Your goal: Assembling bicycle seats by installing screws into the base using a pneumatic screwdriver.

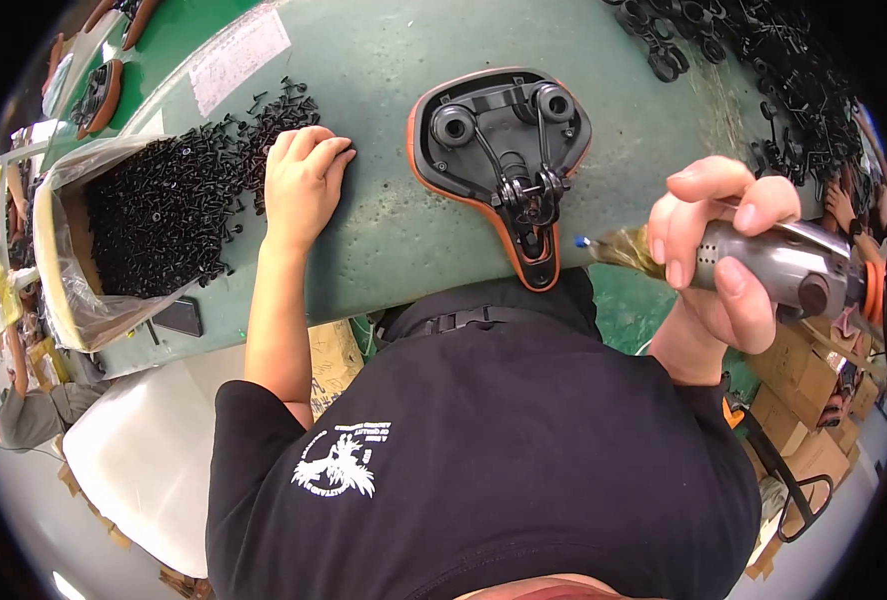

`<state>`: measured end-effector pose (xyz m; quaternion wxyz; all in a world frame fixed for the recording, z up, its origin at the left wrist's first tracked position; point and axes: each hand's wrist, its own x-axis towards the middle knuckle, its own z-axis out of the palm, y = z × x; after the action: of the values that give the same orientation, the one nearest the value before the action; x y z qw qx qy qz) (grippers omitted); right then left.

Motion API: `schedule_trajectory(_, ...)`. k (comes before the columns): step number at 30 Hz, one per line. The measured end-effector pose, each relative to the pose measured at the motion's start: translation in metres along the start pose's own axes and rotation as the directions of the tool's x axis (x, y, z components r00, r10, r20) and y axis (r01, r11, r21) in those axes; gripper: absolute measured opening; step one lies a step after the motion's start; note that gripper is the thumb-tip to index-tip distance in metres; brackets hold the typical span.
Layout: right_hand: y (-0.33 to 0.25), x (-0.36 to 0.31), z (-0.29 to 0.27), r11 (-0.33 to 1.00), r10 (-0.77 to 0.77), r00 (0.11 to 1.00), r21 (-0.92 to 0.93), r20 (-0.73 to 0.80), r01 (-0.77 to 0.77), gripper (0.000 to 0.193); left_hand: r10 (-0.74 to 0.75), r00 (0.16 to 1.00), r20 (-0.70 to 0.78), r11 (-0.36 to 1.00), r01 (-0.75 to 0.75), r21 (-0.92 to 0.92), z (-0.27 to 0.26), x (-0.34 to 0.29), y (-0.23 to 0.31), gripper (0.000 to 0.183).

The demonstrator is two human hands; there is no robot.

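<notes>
A bicycle saddle (499, 150) lies upside down on the green table, showing its black underside, two round springs, a clamp and a brown edge. To its right, my right hand (719, 235) is wrapped round a grey power screwdriver (769, 262). The driver's taped front end and blue-tipped bit point left, near the saddle's narrow end but apart from it. My left hand (306, 180) rests at the right edge of a pile of black screws (169, 205). Its fingers are curled together, and whatever lies between them is hidden.
The screws spill from a plastic-lined box (64, 270) at the left. Black metal and ring-shaped parts (794, 80) are heaped at the far right. A paper sheet (239, 62) lies at the back left, near another saddle (99, 98). A white seat (149, 450) stands at the lower left.
</notes>
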<state>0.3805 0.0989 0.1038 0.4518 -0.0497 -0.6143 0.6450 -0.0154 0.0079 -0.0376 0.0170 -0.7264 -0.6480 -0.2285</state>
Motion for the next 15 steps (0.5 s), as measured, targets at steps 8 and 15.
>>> schedule_trajectory(8,0.011,0.035,0.028,0.953,-0.303,0.943,0.029,0.138,0.302,0.065,-0.224,0.913,0.341,-0.396,0.235,-0.888,-0.016,0.004,0.101,0.019)
schedule_trajectory(15,0.012,0.046,0.046,0.960,-0.274,0.954,0.099,0.121,0.263,0.044,-0.044,0.938,0.345,-0.692,0.220,-0.688,-0.008,0.010,0.149,0.021)
